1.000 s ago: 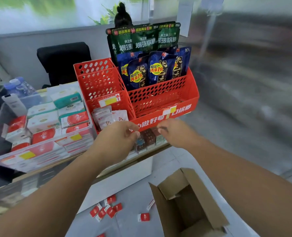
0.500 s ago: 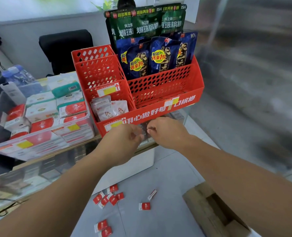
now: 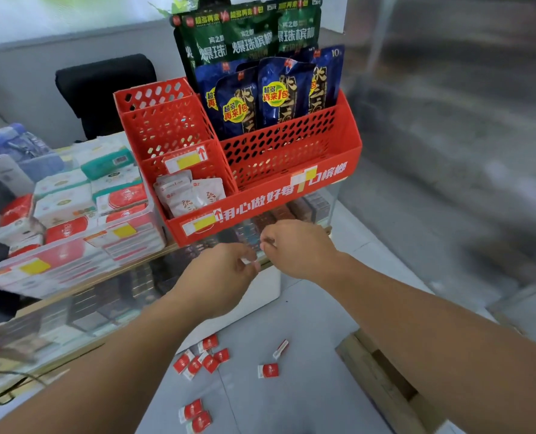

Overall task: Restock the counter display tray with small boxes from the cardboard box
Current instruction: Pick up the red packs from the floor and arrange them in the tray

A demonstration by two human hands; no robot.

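The red display tray (image 3: 260, 211) stands on the glass counter, with blue pouches (image 3: 279, 95) and green pouches behind them at its back right. White sachets (image 3: 191, 192) fill its front left compartment. My left hand (image 3: 226, 274) and my right hand (image 3: 294, 249) hover just below the tray's front, a little apart. Each pinches a small white piece at its fingertips; what the pieces are is unclear. Several small red boxes (image 3: 208, 360) lie scattered on the floor. Only a corner of the cardboard box (image 3: 382, 383) shows at the lower right.
A clear bin (image 3: 56, 267) of tissue packs sits left of the tray on the counter. Behind it are water bottles (image 3: 16, 142) and a black chair (image 3: 103, 86). Dark boxes fill the glass case under the counter top (image 3: 103, 277). The floor is grey tile.
My hands have drawn back from the tray's base and parted slightly, each with a white piece at its fingertips. The view has tilted up, so the cardboard box has slid towards the frame's edge.
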